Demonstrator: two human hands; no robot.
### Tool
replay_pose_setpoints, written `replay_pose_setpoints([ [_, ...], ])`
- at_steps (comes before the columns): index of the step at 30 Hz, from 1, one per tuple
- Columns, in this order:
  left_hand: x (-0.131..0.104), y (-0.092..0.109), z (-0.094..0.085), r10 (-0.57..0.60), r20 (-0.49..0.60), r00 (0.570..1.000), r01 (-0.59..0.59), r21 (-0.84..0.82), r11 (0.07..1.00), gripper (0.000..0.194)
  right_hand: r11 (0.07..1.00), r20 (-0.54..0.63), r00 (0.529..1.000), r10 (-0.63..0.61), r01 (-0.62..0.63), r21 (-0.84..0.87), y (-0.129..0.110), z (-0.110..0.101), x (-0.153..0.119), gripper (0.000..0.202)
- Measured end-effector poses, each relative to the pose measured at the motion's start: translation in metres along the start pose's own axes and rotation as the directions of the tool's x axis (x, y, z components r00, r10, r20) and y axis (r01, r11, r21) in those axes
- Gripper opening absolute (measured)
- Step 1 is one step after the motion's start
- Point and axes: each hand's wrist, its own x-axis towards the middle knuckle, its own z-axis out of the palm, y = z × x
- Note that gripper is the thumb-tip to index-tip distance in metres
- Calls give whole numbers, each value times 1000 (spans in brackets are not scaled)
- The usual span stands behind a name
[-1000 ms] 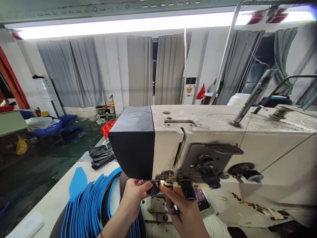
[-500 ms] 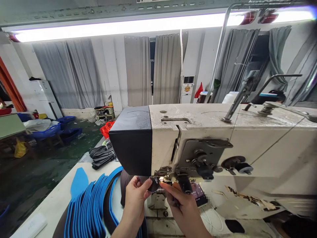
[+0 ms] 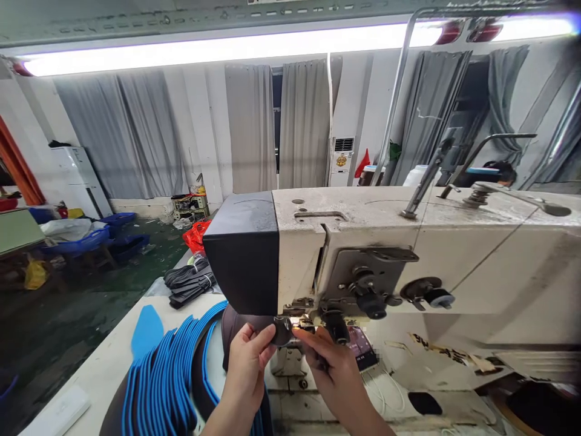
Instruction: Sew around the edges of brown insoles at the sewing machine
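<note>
Under the head of a white sewing machine (image 3: 363, 242), my left hand (image 3: 247, 369) pinches a dark fabric piece (image 3: 283, 332) between thumb and fingers. My right hand (image 3: 329, 366) is at the piece's right side, its index finger stretched towards the lit needle area and the other fingers curled. Whether the right hand holds anything is hidden. A larger dark fabric part (image 3: 233, 324) lies behind my left hand. Left of the hands, a fanned row of blue-edged dark pieces (image 3: 158, 381) rests on the table.
A bundle of dark strips (image 3: 188, 281) lies by the machine's left end. A white box (image 3: 59, 415) is at the table's front left. A phone (image 3: 363, 348) and a dark oval piece (image 3: 425, 402) lie right of my hands. Someone's dark hair (image 3: 502, 172) shows behind the machine.
The view has shifted slightly, so the machine sits a little higher and further left. Both hands keep nearly the same position at the dark piece.
</note>
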Motion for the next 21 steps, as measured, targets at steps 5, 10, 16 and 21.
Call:
replay_pose_setpoints([
  [5, -16, -8, 7, 39, -169, 985, -46, -39, 998, 23, 1000, -10, 1000, -3, 4, 13, 0, 1, -1, 41],
  [10, -23, -15, 9, 32, -216, 976, -57, -108, 993, 20, 1000, -24, 1000, 13, -12, 21, -1, 2, 0, 42],
  [16, -32, -35, 8, 30, -207, 978, -56, -118, 991, 29, 1000, -44, 999, -7, 7, 6, -5, 0, 2, 40],
  [21, -38, -28, -5, 131, 122, 984, -159, 266, 951, 28, 1000, -32, 999, 9, -9, -17, -5, 1, 0, 37],
])
